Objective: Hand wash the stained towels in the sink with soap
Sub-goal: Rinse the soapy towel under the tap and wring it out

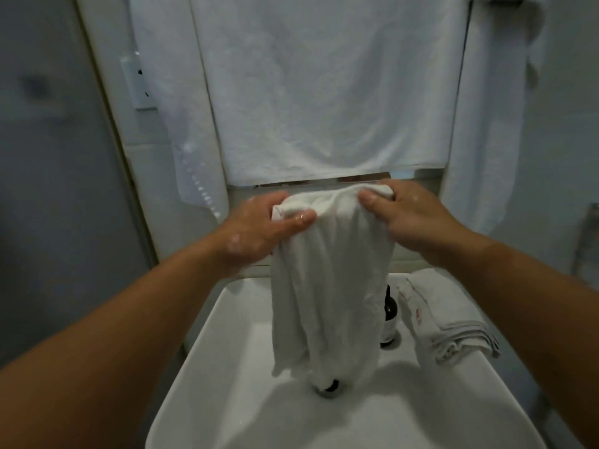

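The white wet towel (327,286) hangs above the sink (207,367), pinched at its top edge by the left hand (259,228) and the right hand (411,218), near a dark soap bottle (389,319) and a folded stained towel (444,322).

White sink (207,367), metal drain (329,388) in the middle of the basin. Dark bottle (390,322) stands upright on the back rim, right of centre. Folded towels (444,322) lie stacked on the right rim just beside the bottle, not touching it, with reddish marks on the top one.
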`<act>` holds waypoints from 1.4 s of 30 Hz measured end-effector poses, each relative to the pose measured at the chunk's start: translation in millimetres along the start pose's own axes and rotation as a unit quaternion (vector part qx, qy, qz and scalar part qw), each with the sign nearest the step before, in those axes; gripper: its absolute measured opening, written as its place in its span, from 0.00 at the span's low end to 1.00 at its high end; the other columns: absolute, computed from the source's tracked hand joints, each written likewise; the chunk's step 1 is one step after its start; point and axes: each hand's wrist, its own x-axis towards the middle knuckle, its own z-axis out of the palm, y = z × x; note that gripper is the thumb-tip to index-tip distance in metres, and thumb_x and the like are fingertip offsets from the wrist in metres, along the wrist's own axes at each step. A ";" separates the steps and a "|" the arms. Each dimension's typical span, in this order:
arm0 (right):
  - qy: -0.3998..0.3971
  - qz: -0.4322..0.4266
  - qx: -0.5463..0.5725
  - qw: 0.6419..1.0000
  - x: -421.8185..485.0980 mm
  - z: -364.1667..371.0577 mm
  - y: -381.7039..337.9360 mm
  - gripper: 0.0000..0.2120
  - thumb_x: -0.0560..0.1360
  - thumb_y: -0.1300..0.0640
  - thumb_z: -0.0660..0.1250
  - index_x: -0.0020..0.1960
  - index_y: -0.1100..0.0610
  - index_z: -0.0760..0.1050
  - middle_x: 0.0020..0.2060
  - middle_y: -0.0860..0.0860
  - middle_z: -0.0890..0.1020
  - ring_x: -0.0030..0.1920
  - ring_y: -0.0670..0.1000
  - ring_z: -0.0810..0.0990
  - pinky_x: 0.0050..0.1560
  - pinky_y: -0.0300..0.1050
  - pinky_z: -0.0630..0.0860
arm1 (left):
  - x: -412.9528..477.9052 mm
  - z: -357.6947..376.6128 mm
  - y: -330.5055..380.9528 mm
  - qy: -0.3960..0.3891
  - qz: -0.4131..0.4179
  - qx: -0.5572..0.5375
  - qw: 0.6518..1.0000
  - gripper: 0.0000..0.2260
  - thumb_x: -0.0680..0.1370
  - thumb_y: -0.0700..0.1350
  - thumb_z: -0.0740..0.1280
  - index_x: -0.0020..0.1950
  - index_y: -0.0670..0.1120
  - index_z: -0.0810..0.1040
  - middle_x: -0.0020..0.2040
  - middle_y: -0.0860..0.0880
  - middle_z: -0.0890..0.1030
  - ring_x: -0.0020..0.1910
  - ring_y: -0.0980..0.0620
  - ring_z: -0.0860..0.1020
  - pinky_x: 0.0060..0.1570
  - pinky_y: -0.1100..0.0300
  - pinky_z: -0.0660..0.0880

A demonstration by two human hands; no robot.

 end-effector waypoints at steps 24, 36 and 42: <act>-0.142 0.150 0.207 0.956 -19.0 30.9 30.5 0.26 0.67 0.72 0.77 0.61 0.55 0.79 0.50 0.60 0.85 0.50 0.57 0.86 0.49 0.54 0.84 | -15.9 25.8 -32.5 -0.052 -0.096 -0.198 0.974 0.10 0.73 0.46 0.75 0.38 0.52 0.74 0.37 0.47 0.78 0.40 0.48 0.77 0.44 0.40 0.77; -0.074 0.039 -0.130 0.988 14.0 -36.9 15.9 0.10 0.81 0.56 0.64 0.46 0.51 0.83 0.42 0.49 0.83 0.43 0.48 0.79 0.38 0.43 0.74 | 9.1 -43.8 -37.8 0.214 -0.027 0.091 0.972 0.15 0.75 0.55 0.73 0.43 0.46 0.73 0.37 0.46 0.80 0.36 0.44 0.78 0.39 0.48 0.76; -0.019 -0.010 -0.003 1.000 18.8 -27.7 3.3 0.10 0.79 0.53 0.62 0.47 0.56 0.81 0.45 0.52 0.82 0.45 0.54 0.79 0.45 0.50 0.74 | 11.2 -52.8 -33.8 0.265 -0.018 0.113 0.958 0.10 0.78 0.54 0.71 0.46 0.48 0.76 0.40 0.46 0.81 0.40 0.42 0.80 0.39 0.48 0.78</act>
